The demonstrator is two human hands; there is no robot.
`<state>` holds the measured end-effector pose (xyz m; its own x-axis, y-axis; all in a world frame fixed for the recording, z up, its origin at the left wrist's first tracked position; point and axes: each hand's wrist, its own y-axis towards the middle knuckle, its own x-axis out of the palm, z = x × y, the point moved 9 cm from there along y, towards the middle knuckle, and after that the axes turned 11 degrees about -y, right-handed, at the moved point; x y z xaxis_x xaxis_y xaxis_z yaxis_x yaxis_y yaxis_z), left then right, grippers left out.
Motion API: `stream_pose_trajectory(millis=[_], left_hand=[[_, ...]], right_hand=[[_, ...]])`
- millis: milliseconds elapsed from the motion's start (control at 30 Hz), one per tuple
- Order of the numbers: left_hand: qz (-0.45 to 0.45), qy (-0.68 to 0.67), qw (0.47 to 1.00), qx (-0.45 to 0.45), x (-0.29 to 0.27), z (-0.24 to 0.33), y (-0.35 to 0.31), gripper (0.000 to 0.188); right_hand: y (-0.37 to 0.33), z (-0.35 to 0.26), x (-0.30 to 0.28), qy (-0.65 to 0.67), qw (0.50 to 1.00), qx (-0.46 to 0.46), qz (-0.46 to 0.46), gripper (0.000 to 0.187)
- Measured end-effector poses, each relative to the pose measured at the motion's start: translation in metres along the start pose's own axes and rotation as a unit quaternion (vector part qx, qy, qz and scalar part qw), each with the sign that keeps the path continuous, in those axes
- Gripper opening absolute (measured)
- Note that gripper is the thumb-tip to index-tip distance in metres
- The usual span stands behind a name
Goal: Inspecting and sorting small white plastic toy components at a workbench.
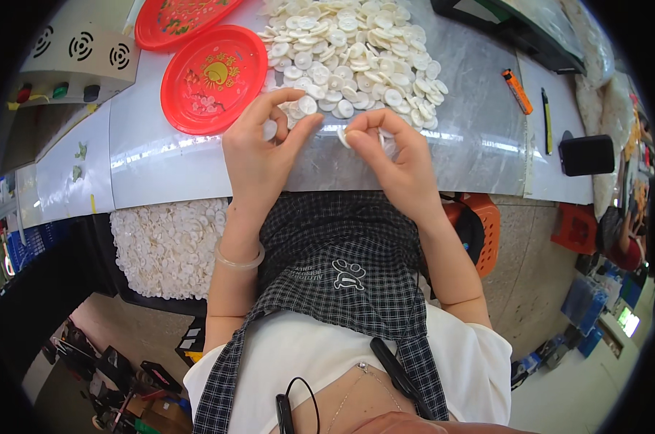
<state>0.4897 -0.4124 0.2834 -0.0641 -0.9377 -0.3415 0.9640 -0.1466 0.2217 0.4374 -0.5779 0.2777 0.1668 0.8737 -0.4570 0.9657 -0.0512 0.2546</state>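
Note:
A large heap of small white discs (356, 54), each with a raised or marked centre, lies on the grey table in front of me. My left hand (258, 145) is at the heap's near left edge, curled round a white disc (269, 130) that shows between the fingers. Its thumb and index finger are apart, with another disc (308, 105) between their tips; I cannot tell whether they touch it. My right hand (401, 160) pinches a white disc (344, 137) between thumb and index finger, just off the heap's near edge. Something pale shows behind its curled fingers.
A red plate (213, 116) lies left of the heap, overlapping a second red plate (175, 36). A box with knobs (74, 58) stands farther left. Rightward lie an orange cutter (517, 91), a yellow-black pen-like tool (546, 121) and a black phone (587, 155). A disc-filled bin (168, 249) sits below the table.

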Motion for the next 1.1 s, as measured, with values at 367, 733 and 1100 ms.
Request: stream_pose_trajectory(millis=[367,733,1100], left_hand=[[-0.036,-0.221,0.975,-0.013,0.007,0.01,-0.021,0.036],[-0.062,-0.271,0.961,-0.006,0.01,0.004,-0.023,0.035],[-0.013,-0.652,0.73,-0.206,-0.001,-0.03,-0.023,0.026]], right_hand=[[-0.028,0.008,0.049,0.597,0.706,0.326,-0.199,0.027],[-0.033,0.002,0.058,0.714,0.576,0.349,-0.19,0.027],[-0.012,0.03,0.002,0.385,0.899,0.194,-0.072,0.022]])
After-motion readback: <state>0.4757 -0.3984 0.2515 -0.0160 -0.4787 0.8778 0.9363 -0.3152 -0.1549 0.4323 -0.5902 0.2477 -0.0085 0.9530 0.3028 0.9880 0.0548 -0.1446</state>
